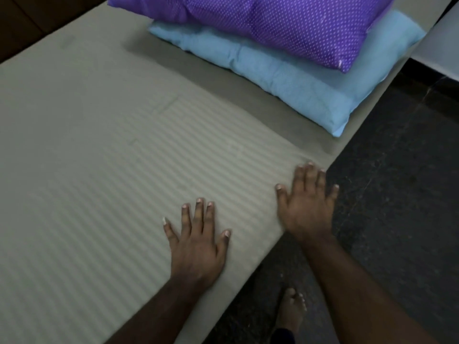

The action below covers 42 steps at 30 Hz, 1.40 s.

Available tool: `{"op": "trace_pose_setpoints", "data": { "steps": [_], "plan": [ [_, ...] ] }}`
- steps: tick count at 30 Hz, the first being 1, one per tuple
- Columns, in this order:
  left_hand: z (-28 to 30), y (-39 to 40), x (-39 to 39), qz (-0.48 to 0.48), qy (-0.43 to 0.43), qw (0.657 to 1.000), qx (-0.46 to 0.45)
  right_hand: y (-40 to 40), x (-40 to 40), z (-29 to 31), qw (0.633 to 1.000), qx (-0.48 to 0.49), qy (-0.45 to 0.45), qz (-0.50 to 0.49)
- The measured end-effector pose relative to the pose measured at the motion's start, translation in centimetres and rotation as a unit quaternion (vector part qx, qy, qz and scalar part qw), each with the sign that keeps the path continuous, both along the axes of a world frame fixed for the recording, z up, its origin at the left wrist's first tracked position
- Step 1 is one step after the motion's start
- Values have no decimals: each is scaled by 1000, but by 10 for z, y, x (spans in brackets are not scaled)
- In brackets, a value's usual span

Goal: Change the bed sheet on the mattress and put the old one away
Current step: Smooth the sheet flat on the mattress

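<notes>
A: Since the sheet [104,170] lies flat and pale grey with faint stripes over the mattress [320,147], I read it as thin, light cloth, soft and limp. No stiffness to it. It would sag and bunch the moment it is lifted.

B: Agreed. State of the hands?

A: Left hand [198,242] flat on the sheet near the bed's edge, fingers straight and spread, palm down, holding nothing. Right hand [308,202] likewise flat and spread, right at the edge of the mattress where the cloth turns down toward the floor [397,194]. The two are apart, side by side. Neither pinches any cloth.

B: Old sheet or new one?

A: Cannot tell. It lies smooth, no big wrinkles. Only one sheet is in view.

B: Anything resting on it?

A: Two pillows at the far end: a blue pillow [285,78] lying on the bed, a purple dotted pillow [285,23] stacked on top of it. Soft and light, I judge, but they pin that end of the cloth. A bare foot [290,309] stands on the dark floor just beside the bed.

B: Where to take hold?

A: At the edge or a corner, I would say, where the cloth drops over the side under the right hand. Pinching the flat middle would only raise a small tent. Fabric looks matte, not slick, so a pinch should hold. Whether the edge is tucked under is hidden.

B: Risk?

A: Dragging the pillows along if that end is pulled first.
</notes>
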<state>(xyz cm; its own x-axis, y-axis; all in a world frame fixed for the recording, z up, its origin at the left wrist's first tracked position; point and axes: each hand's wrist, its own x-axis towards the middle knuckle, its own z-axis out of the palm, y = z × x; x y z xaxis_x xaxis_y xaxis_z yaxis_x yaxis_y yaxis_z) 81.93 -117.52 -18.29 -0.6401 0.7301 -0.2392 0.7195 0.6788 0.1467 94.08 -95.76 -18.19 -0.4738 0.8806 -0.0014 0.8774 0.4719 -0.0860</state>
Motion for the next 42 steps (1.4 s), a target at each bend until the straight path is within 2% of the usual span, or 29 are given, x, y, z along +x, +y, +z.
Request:
{"op": "trace_pose_setpoints", "data": {
  "steps": [1, 2, 5, 6, 7, 10, 11, 13, 14, 15, 17, 20, 21, 22, 23, 26, 29, 32, 35, 37, 38, 40, 42],
  "plan": [
    [0, 19, 3, 4, 1, 1000, -1, 12, 0, 4, 1000, 5, 4, -13],
    [1, 40, 5, 3, 3, 1000, 3, 17, -4, 7, 1000, 10, 4, 17],
    [0, 106, 15, 5, 0, 999, 34, 23, -16, 6, 972, 7, 35, 232],
    [1, 125, 21, 11, -11, 999, 34, 37, -14, 5, 966, -1, 41, 254],
    [2, 141, 28, 22, -26, 999, 27, 56, -9, 2, 970, -8, 45, 239],
    [15, 170, 39, 52, -76, 996, 14, 119, 26, 6, 991, -61, 59, 107],
    [23, 180, 37, 61, -106, 992, 35, 139, 36, 15, 990, -88, 95, 52],
    [47, 211, 20, 123, -193, 963, 144, 173, 41, 44, 964, -115, 229, -71],
    [63, 232, 8, 180, -232, 930, 222, 189, 37, 62, 941, -110, 297, -118],
    [81, 255, -6, 245, -271, 882, 296, 205, 29, 82, 919, -102, 352, -143],
    [125, 298, -36, 343, -352, 772, 404, 242, 2, 124, 877, -103, 443, -155],
    [164, 346, -81, 381, -481, 607, 505, 310, -49, 180, 827, -111, 534, -136],
    [171, 358, -96, 383, -524, 555, 521, 331, -64, 197, 823, -99, 545, -123],
    [174, 368, -110, 388, -554, 517, 524, 351, -78, 213, 831, -77, 540, -106],
    [178, 379, -121, 395, -574, 495, 519, 372, -90, 229, 845, -51, 526, -79],
    [172, 398, -140, 424, -589, 471, 501, 424, -127, 266, 894, 2, 448, 10],
    [160, 405, -149, 441, -612, 427, 499, 456, -170, 285, 939, 3, 337, 71],
    [154, 402, -152, 453, -612, 422, 492, 472, -203, 275, 968, -80, 220, 94],
    [155, 383, -162, 469, -613, 383, 507, 468, -221, 252, 961, -210, 152, 94],
    [159, 357, -173, 481, -602, 364, 524, 457, -225, 239, 930, -319, 163, 83],
    [160, 340, -180, 487, -586, 365, 535, 445, -229, 234, 892, -403, 190, 68],
    [164, 300, -190, 491, -538, 382, 568, 405, -238, 225, 802, -552, 227, 28],
    [171, 258, -196, 494, -475, 415, 598, 356, -245, 213, 754, -604, 256, 31]
  ]
}}
